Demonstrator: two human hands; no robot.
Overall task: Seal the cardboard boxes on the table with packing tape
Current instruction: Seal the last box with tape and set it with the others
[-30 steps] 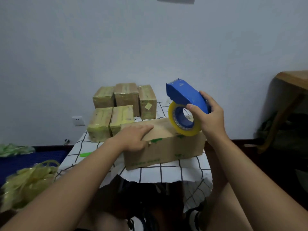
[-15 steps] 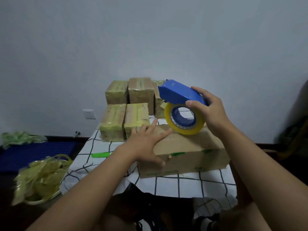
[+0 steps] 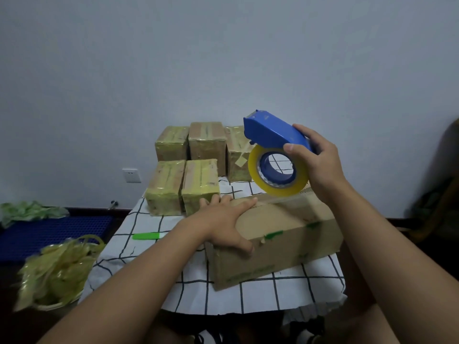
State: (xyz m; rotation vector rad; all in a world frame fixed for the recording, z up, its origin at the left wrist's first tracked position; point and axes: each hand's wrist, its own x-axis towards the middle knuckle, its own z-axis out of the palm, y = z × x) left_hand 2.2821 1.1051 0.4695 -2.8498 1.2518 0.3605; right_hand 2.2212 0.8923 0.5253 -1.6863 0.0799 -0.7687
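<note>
While left hand (image 3: 224, 220) presses box (image 3: 285, 234), right hand (image 3: 320, 165) grips dispenser (image 3: 273, 136) above

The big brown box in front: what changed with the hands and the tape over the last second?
The left hand opened from a loose cupping hold to fingers spread flat on the cardboard box, thumb on its front. The right hand kept gripping the blue tape dispenser, tipping it more level, its roll just above the box top. The five taped boxes and green stick stayed put.

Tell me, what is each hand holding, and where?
Right hand grips the tape dispenser by its blue cover. Left hand holds nothing; it presses flat on the big cardboard box.
</note>
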